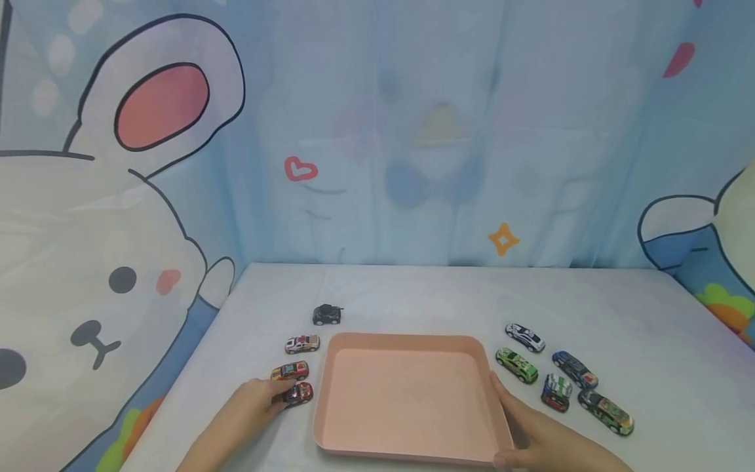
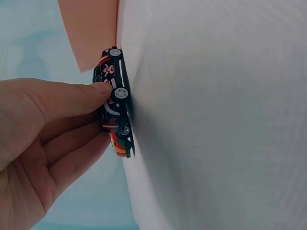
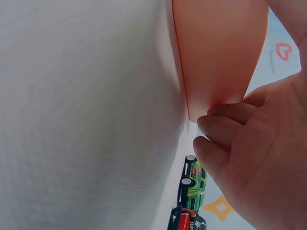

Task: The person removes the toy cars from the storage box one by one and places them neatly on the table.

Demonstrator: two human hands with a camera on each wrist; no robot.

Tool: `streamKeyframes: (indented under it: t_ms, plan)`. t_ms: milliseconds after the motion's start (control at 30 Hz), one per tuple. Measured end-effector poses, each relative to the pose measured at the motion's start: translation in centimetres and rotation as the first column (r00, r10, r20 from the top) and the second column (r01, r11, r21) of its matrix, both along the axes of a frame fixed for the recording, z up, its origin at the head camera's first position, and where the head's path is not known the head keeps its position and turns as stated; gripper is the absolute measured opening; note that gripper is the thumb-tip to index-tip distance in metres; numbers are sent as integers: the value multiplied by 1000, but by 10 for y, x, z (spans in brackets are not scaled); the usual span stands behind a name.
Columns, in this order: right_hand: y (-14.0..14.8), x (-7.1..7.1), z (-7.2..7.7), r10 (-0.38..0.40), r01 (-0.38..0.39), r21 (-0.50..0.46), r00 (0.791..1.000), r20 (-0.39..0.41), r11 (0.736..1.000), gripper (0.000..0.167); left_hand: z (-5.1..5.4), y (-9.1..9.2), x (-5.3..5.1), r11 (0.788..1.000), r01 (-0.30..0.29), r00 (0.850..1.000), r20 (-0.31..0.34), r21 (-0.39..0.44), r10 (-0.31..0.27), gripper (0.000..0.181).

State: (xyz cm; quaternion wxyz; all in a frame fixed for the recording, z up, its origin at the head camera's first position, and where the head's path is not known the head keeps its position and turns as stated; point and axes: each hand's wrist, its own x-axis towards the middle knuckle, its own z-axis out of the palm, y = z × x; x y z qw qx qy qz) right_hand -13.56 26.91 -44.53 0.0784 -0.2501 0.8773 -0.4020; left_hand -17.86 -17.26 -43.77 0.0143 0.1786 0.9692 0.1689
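Note:
A black and red toy car (image 2: 110,86) is pinched between the thumb and fingers of my left hand (image 1: 250,410). It sits left of an empty pink tray (image 1: 413,400). Just behind it stands a red and yellow toy car (image 1: 290,370), partly hidden in the left wrist view. Farther back are a white and red toy car (image 1: 302,344) and a black toy car (image 1: 327,314). My right hand (image 1: 539,436) holds the tray at its near right corner. Its fingers lie along the outer side wall, with the thumb at the front corner.
Right of the tray are several toy cars: a white one (image 1: 525,337), a green one (image 1: 516,365), a blue one (image 1: 575,369), a green, white and red one (image 1: 556,392) and a multicoloured one (image 1: 606,412). A printed curtain (image 1: 377,216) hangs behind the white table (image 1: 413,298).

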Motion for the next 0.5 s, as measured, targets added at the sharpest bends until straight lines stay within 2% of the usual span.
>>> streamKeyframes:
  t_ms: [67, 167, 300, 367, 433, 500]
  plan:
    - [-1, 0, 0, -4, 4, 15, 1000, -17, 1000, 104, -1, 0, 1, 1000, 3, 1000, 17, -15, -3, 28]
    - [-2, 0, 0, 7, -7, 6, 999, 31, 1000, 104, 0, -2, 4, 1000, 14, 999, 32, -21, -13, 34]
    - [-3, 1, 1, 12, -12, -6, 1000, -7, 1000, 102, 3, -6, 8, 998, 64, 998, -6, -2, -64, 43]
    - [-3, 1, 1, -2, 4, 22, 998, -63, 1000, 104, 5, -7, 10, 995, 95, 995, -45, 20, -94, 46]
    - [-2, 1, 3, -7, 7, 29, 1000, -24, 1000, 105, 9, -7, 14, 994, 106, 991, -84, 31, -103, 53]
    - [0, 1, 6, 3, -5, 30, 998, 63, 1000, 104, 14, -5, 16, 993, 110, 988, -114, 46, -104, 61]
